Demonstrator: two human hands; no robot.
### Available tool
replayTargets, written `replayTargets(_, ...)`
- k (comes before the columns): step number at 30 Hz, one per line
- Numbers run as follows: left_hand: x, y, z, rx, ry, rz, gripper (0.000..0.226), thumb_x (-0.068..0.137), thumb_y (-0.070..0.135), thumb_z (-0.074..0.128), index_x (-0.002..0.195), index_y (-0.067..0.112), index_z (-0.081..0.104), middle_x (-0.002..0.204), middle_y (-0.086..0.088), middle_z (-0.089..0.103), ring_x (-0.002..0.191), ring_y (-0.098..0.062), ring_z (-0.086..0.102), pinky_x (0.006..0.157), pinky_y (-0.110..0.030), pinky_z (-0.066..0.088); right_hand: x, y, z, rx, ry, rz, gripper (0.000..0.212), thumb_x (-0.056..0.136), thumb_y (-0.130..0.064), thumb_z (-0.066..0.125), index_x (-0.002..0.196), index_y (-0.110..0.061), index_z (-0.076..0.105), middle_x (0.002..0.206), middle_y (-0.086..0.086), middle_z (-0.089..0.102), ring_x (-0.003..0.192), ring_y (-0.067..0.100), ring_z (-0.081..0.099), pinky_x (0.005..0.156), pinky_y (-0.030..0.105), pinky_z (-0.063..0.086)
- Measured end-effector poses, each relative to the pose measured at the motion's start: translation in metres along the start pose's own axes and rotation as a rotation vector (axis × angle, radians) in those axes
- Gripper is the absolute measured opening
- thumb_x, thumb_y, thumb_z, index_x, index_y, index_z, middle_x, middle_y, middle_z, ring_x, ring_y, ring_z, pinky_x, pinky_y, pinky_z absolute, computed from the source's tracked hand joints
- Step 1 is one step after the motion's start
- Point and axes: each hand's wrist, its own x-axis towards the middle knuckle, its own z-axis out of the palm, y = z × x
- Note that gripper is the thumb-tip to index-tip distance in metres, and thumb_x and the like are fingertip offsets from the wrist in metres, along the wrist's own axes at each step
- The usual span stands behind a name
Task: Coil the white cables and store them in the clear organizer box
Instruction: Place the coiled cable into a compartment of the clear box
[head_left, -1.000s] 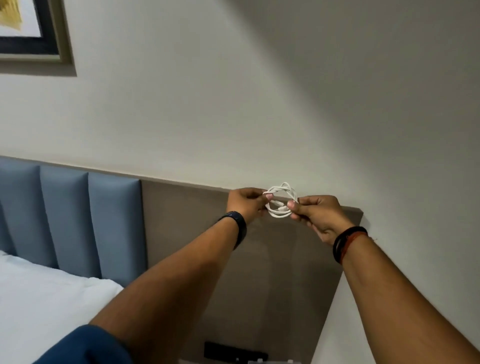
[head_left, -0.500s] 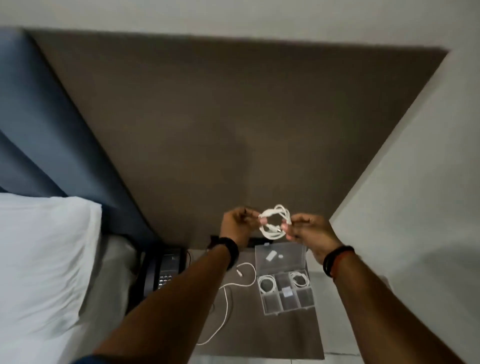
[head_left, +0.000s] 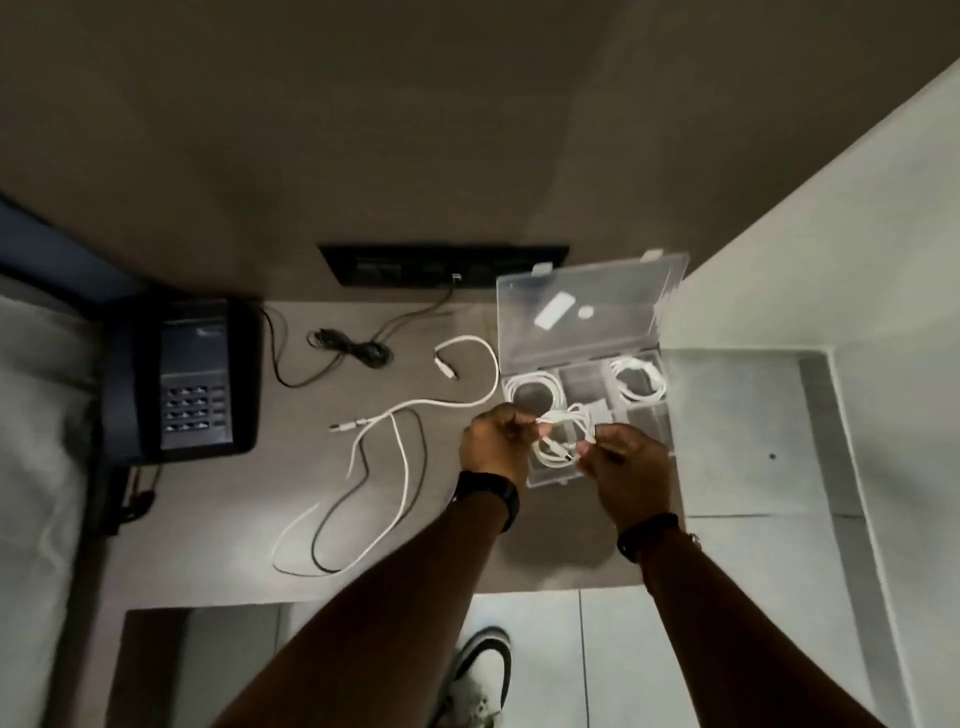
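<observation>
A coil (head_left: 558, 436) is pinched in the grips of the left hand (head_left: 493, 441) and right hand (head_left: 628, 467), over the box (head_left: 545, 480). Two other coils (head_left: 639, 384) are already stored; loose cable (head_left: 400, 467) is left on the surface (head_left: 467, 332).

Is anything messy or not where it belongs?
Yes. A loose white cable sprawls uncoiled on the table, left of the clear organizer box, where two coils already sit in compartments. Nothing looks broken or spilled.
</observation>
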Motion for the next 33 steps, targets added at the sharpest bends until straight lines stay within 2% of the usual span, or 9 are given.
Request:
replayTargets(2,0.006,-0.016,0.004,0.246,0.001,0.123,0.009,0.068,0.002,0.078,0.069,0.009,0.072,0.071,-0.010,0.072,0.072,-0.023,0.066,0.078,-0.039,0.054,0.008,0.020,0.013,-0.139,0.030,-0.089,0.014,0.072,0.001,0.073,0.070,-0.007,0.062,0.070,0.005,0.061,0.071,0.030,0.061,0.064,0.036,0.050)
replayTargets(7,0.016,-0.032,0.004,0.656,0.049,0.442,0.006,0.067,0.021,0.078,0.072,0.021,0.075,0.063,-0.005,0.065,0.077,-0.032,0.059,0.079,-0.043,0.045,0.011,0.044,0.029,-0.102,0.104,-0.075,0.030,0.073,0.000,0.072,0.071,-0.021,0.050,0.067,-0.002,0.059,0.066,0.024,0.062,0.056,0.036,0.051)
replayTargets(10,0.014,-0.032,0.000,0.805,0.066,0.584,0.006,0.069,0.023,0.077,0.074,0.025,0.074,0.066,0.003,0.069,0.083,-0.027,0.055,0.079,-0.036,0.028,0.009,0.045,0.034,-0.158,0.150,-0.156,0.024,0.074,-0.001,0.072,0.072,-0.016,0.054,0.066,-0.005,0.059,0.062,0.010,0.058,0.056,0.009,0.041)
replayTargets(12,0.013,-0.034,-0.007,0.913,0.021,0.654,0.004,0.073,0.025,0.074,0.076,0.026,0.074,0.074,0.009,0.072,0.088,-0.026,0.053,0.080,-0.037,0.027,0.004,0.044,0.038,-0.213,0.178,-0.165,0.018,0.075,0.001,0.072,0.072,-0.009,0.058,0.064,-0.013,0.053,0.058,-0.003,0.050,0.054,0.002,0.038)
replayTargets(20,0.007,-0.034,-0.017,1.268,-0.108,0.876,0.020,0.080,0.031,0.068,0.096,0.022,0.074,0.104,0.006,0.071,0.108,-0.033,0.058,0.083,-0.051,0.045,0.002,0.031,0.043,-0.527,0.137,-0.003,0.006,0.085,-0.014,0.061,0.080,-0.013,0.064,0.073,0.007,0.068,0.071,0.026,0.063,0.057,0.027,0.042)
replayTargets(25,0.006,-0.031,-0.019,1.281,-0.118,0.780,0.015,0.078,0.031,0.068,0.090,0.025,0.074,0.131,-0.006,0.055,0.118,-0.038,0.040,0.093,-0.057,0.036,0.010,0.033,0.048,-0.712,0.011,-0.012,0.013,0.085,-0.015,0.057,0.092,-0.012,0.068,0.090,0.011,0.071,0.085,0.032,0.066,0.066,0.030,0.044)
replayTargets(27,0.010,-0.027,-0.017,1.252,-0.127,0.774,0.013,0.078,0.033,0.067,0.082,0.024,0.075,0.131,-0.007,0.054,0.117,-0.036,0.036,0.094,-0.055,0.032,0.013,0.036,0.049,-0.761,-0.028,-0.009,0.015,0.086,-0.018,0.055,0.090,-0.011,0.067,0.090,0.014,0.071,0.085,0.034,0.066,0.067,0.033,0.048)
replayTargets(30,0.013,-0.021,-0.018,1.188,-0.070,0.806,0.010,0.069,0.029,0.076,0.070,0.020,0.075,0.112,-0.009,0.064,0.101,-0.039,0.055,0.084,-0.052,0.040,0.016,0.038,0.051,-0.816,-0.036,-0.023,0.017,0.088,-0.022,0.053,0.089,-0.011,0.066,0.088,0.014,0.070,0.083,0.034,0.066,0.064,0.032,0.045)
replayTargets(33,0.015,-0.021,-0.014,1.159,-0.066,0.869,0.012,0.071,0.021,0.077,0.083,0.020,0.075,0.106,-0.009,0.067,0.096,-0.036,0.060,0.079,-0.048,0.044,0.018,0.038,0.053,-0.832,-0.039,-0.047,0.015,0.088,-0.020,0.054,0.087,-0.010,0.065,0.087,0.014,0.069,0.082,0.034,0.066,0.062,0.031,0.042)
